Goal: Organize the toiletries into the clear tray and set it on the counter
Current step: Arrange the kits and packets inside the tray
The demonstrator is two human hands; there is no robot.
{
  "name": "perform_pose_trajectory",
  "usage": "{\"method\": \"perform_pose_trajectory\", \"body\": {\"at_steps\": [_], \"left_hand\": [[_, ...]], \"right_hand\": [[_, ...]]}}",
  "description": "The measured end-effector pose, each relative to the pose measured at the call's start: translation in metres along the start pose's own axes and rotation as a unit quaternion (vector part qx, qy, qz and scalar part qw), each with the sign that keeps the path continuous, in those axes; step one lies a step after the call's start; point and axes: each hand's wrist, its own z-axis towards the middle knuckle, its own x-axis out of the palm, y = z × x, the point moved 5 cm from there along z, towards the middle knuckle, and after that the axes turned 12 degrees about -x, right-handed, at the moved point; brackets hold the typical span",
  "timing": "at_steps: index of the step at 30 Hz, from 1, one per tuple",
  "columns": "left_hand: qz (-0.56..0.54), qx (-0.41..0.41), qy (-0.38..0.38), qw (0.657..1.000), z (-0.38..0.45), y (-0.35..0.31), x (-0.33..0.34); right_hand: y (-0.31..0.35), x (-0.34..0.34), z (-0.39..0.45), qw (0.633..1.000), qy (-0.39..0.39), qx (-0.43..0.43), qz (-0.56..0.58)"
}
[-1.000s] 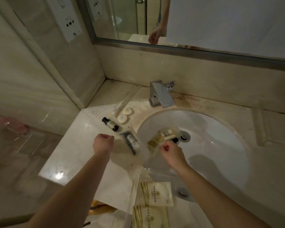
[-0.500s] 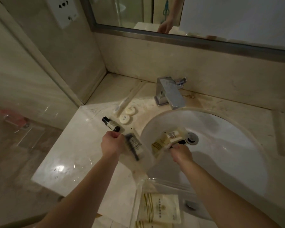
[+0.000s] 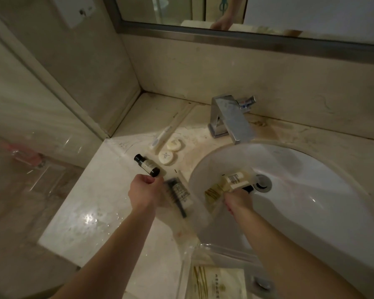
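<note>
I hold a clear tray [image 3: 225, 253] by its far end, tilted over the counter edge and the sink. My left hand [image 3: 143, 190] grips its left corner and my right hand [image 3: 238, 201] its right corner. Inside lie a black comb in a wrapper [image 3: 179, 193], a cream sachet [image 3: 213, 192], a small labelled bottle [image 3: 235, 180] and cream packets [image 3: 218, 281] at the near end. On the counter beyond my left hand are a dark bottle [image 3: 146, 165], two round soaps [image 3: 166, 157] and a wrapped toothbrush [image 3: 162, 137].
A white sink basin [image 3: 311, 190] with a drain fills the right side, under a square chrome faucet [image 3: 229, 117]. The marble counter [image 3: 91, 212] ends at a corner wall on the left. A mirror runs along the back wall.
Both hands have carried the tray forward, away from me. My left hand now sits just beside the dark bottle on the counter.
</note>
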Motion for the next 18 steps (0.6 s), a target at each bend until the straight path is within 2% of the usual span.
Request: {"method": "perform_pose_trajectory", "body": {"at_steps": [5, 9, 13, 18], "left_hand": [[0.034, 0.013, 0.023, 0.999, -0.009, -0.002, 0.006], [0.075, 0.044, 0.024, 0.996, -0.013, -0.003, 0.009], [0.093, 0.052, 0.024, 0.994, -0.011, -0.002, 0.012], [0.114, 0.061, 0.045, 0.991, -0.008, 0.001, 0.016]], "right_hand": [[0.005, -0.018, 0.003, 0.992, -0.125, 0.020, 0.029], [-0.006, -0.019, 0.026, 0.988, -0.138, 0.052, 0.043], [-0.004, -0.018, 0.034, 0.988, -0.142, 0.042, 0.039], [-0.007, -0.020, 0.044, 0.988, -0.122, 0.061, 0.078]]}}
